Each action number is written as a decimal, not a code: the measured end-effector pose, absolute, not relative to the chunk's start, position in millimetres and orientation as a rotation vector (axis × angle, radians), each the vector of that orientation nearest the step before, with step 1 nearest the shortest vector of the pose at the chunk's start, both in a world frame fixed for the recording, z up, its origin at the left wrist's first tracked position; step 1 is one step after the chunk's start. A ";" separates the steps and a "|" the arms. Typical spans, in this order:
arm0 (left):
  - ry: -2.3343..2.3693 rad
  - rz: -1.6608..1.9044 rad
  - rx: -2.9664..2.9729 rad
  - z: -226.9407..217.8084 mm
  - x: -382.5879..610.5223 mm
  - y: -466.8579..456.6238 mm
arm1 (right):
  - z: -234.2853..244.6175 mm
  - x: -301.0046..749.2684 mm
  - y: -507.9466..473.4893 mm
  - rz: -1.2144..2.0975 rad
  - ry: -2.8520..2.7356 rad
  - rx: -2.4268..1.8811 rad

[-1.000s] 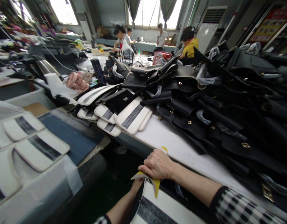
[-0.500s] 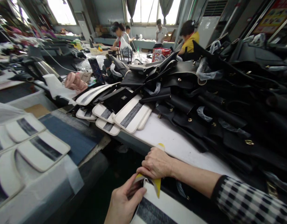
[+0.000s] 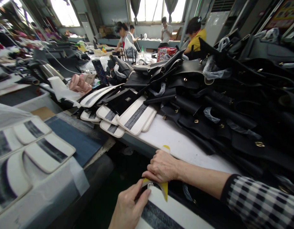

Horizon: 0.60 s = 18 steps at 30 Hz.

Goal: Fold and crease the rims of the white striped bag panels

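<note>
My left hand (image 3: 130, 203) pinches the near corner of a white panel with a dark stripe (image 3: 177, 206) between thumb and fingers. The panel runs out of view at the bottom. Above that corner, my right hand (image 3: 162, 165) is closed round a yellow-edged piece (image 3: 165, 191), with a pointed end below the fist and a rounded end above it. What this piece is made of I cannot tell. It lies against the panel's rounded end, close to my left fingertips. The palm side of my right hand is hidden.
Black bag pieces with gold clasps (image 3: 196, 121) are heaped on the white table (image 3: 158, 130). Similar striped panels (image 3: 133, 116) overlap at its edge; others (image 3: 50, 151) lie at left. A pink fan (image 3: 79, 83) stands farther back. Several people work beyond.
The view has shifted slightly, so the surroundings sit a little farther right. Both hands keep their grips at the panel's corner, with barely any movement between them.
</note>
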State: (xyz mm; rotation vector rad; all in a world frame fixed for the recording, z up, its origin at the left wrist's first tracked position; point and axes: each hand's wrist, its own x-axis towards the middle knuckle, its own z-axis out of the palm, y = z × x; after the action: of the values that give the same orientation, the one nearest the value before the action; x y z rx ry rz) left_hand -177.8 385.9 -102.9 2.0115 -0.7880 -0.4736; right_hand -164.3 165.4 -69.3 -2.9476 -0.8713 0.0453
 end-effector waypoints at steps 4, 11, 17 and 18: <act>-0.830 -0.413 2.034 -100.5 -178.9 385.3 | -68.9 -166.0 164.5 0.039 -0.876 -2.949; -0.880 -0.407 2.040 -101.1 -180.8 382.4 | -67.1 -168.8 164.6 0.046 -0.865 -2.937; -0.936 -0.336 2.070 -103.1 -181.0 383.9 | -65.7 -170.2 166.5 0.074 -0.840 -2.966; -0.945 -0.322 2.073 -103.7 -181.0 384.0 | -65.9 -171.0 166.6 0.081 -0.841 -2.966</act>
State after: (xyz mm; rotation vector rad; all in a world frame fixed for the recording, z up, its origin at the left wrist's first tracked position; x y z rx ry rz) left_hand -181.0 384.0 -103.7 2.0735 -0.9449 -0.3223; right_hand -171.0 166.6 -65.9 -2.9659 -0.8412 0.0805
